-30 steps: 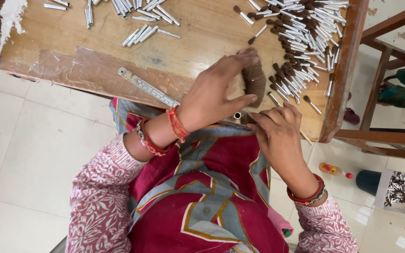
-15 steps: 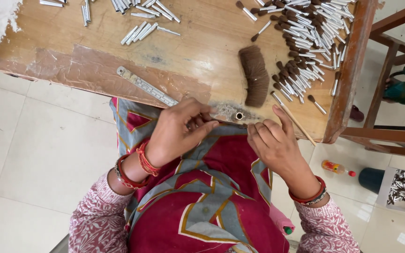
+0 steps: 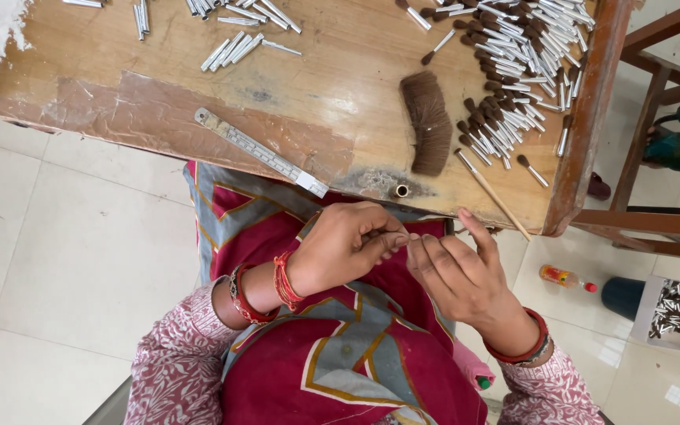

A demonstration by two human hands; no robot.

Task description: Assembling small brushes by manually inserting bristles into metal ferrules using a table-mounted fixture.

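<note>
Head view: the only view, looking straight down over the seated person's lap.
Landmark: wooden table (image 3: 159, 86), its near edge running just above both hands.
Left hand (image 3: 340, 252): below the table edge, fingers curled shut with thumb and forefinger pinched on a small tuft of hair (image 3: 409, 237) — too fine to tell how much of it there is.
Right hand (image 3: 458, 275): just beside the left, its fingertips meeting the same tuft; palm open and upturned, apparently to support and align the strands.
Hair bundle (image 3: 428, 122): brown, lying on the table above the hands, within easy reach.
Metal ferrules (image 3: 529, 71): heaped at the table's far right — many already tipped with hair.
Steel ruler (image 3: 261, 153): lies slantwise on the table's near edge.
Small tube (image 3: 401, 190): stands open-end up at the table edge, nearest the hands.
</note>
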